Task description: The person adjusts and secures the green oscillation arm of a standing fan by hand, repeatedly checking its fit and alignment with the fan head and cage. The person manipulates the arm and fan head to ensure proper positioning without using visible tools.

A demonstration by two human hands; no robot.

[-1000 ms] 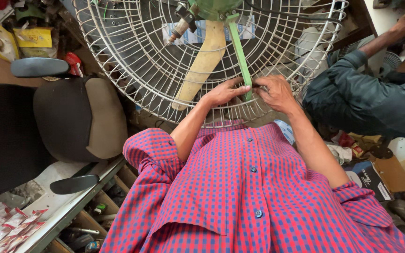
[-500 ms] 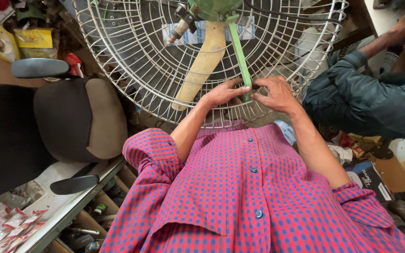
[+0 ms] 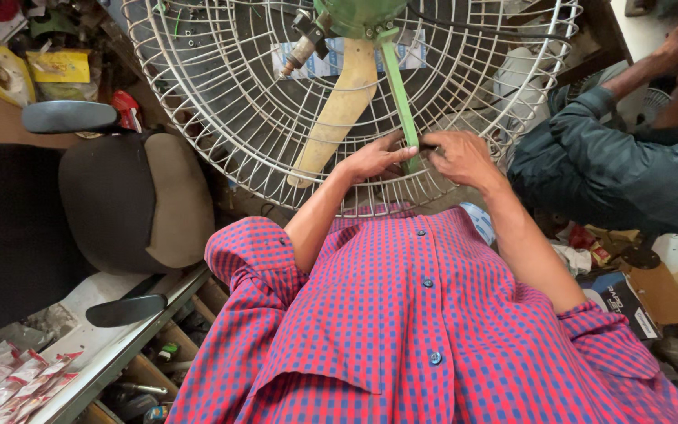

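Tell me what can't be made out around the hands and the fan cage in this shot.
- Head view: what the right hand pinches is hidden by its own fingers.
- Head view: the lower end of the green strut is covered by the left hand.
- Head view: the wire fan cage and green motor housing are cut off by the top edge.

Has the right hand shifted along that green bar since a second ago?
No. The right hand stays at the green bar's lower end, beside the left hand, against the wire fan guard.
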